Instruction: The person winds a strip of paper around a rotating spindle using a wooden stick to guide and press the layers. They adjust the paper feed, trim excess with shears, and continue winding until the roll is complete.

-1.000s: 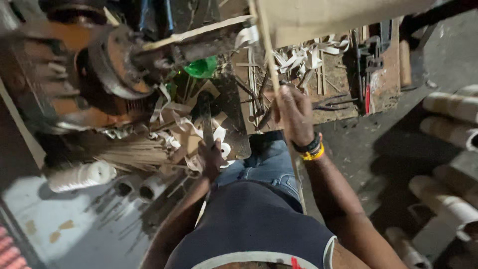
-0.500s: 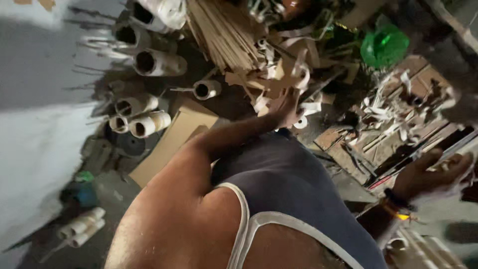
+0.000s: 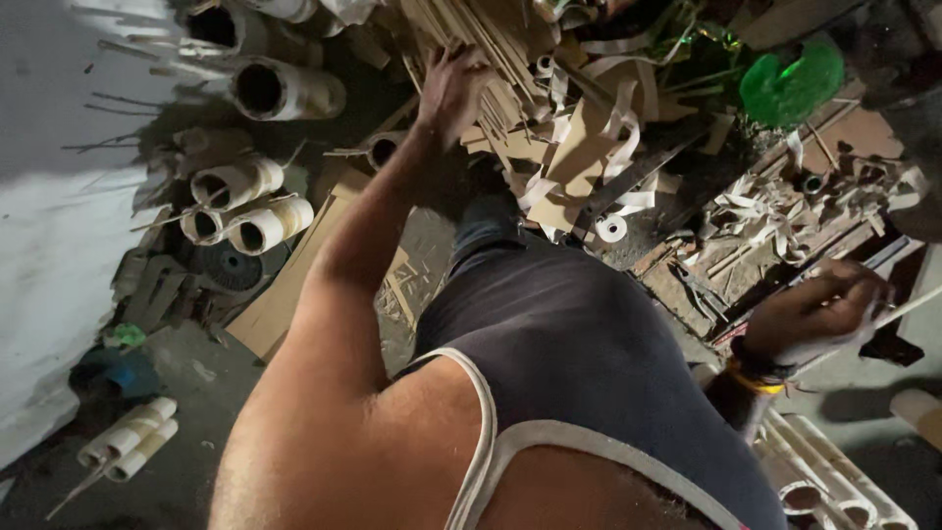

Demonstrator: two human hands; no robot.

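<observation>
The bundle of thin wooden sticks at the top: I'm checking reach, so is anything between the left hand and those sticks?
Nothing visible stands between them. The left hand is already at the bundle of wooden sticks, its fingers on the sticks. Pale curled strips lie to the side, not in the way.

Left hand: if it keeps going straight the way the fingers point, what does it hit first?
The left hand points up the picture into the bundle of thin wooden strips, so those come first; its fingers look already on or among them, though depth is hard to judge from this view.
</observation>
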